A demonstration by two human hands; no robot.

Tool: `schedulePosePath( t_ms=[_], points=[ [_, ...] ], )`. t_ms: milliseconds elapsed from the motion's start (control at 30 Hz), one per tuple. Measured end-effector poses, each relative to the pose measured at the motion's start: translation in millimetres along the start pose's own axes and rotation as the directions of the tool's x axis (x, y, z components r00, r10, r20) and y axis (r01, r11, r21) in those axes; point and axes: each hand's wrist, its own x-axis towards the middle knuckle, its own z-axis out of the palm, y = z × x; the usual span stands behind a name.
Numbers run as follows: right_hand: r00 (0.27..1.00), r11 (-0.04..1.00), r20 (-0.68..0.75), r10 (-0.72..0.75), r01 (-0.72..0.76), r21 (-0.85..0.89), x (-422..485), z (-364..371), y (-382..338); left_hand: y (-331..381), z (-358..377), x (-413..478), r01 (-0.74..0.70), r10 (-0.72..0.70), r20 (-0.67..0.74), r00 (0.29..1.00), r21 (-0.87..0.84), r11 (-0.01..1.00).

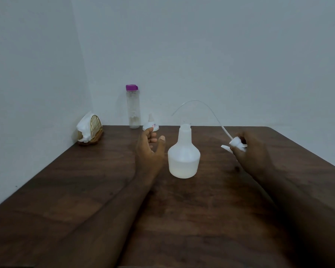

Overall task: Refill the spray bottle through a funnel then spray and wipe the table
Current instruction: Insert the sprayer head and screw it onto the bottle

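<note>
Pale grey walls back the dark wooden counter (211, 209) where our translucent white plastic spray bottle (183, 155) stands uncapped between our hands, the left hand (150, 147) spread open just beside it, the right hand (253, 153) gripping its white trigger head (237, 145), whose clear tube (205, 107) arcs over the bottle.

On the table (201, 219) the spray bottle (183, 157) stands at the middle, with the left hand (150, 149) just beside it at nine o'clock and the right hand (253, 153), holding the spray head (237, 145), at three o'clock. Along the far edge, the funnel (150, 123) sits at eleven o'clock, the water bottle (133, 107) just left of it, and the napkin holder (90, 129) at ten o'clock in the corner.
</note>
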Motion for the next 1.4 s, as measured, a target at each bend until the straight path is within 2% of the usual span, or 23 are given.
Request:
schedulePosePath(
  t_ms=[100, 233, 433, 600, 767, 1200, 1400],
  points=[
    [0.999, 0.999, -0.038, 0.038, -0.036, 0.038, -1.6, -3.7, 4.6, 2.5, 1.2, -0.8, -0.02, 0.019, 0.04, 0.999, 0.013, 1.0],
    [0.999, 1.0, -0.04, 0.02, -0.02, -0.01, -3.4, -5.5, 14.2, 13.1, 6.6, -7.0, -0.072, 0.067, 0.141, 0.988, 0.032, 0.997],
    [0.995, 0.997, -0.069, 0.067, -0.065, 0.028, -5.6, -9.9, 23.7, 22.7, 17.8, -12.4, -0.063, 0.04, 0.246, 0.968, 0.089, 0.994],
    [0.984, 0.974, -0.051, 0.172, -0.162, 0.156, -8.7, -10.2, 29.2, 27.8, 29.2, -1.5, -0.078, 0.042, 0.258, 0.965, 0.132, 0.988],
    [0.974, 0.953, -0.048, 0.22, -0.204, 0.224, -9.0, -13.2, 31.8, 31.0, 46.1, 2.5, -0.054, 0.04, 0.231, 0.972, 0.057, 0.997],
    [0.992, 0.991, -0.032, 0.12, -0.117, 0.064, -10.5, -16.4, 21.3, 12.6, 43.4, -3.0, -0.096, 0.091, 0.204, 0.975, 0.017, 0.995],
    [0.998, 0.994, -0.056, -0.017, 0.011, -0.106, -9.6, -13.5, 10.5, 12.1, 42.8, -4.8, -0.128, 0.114, 0.231, 0.966, 0.047, 0.991]
  ],
)
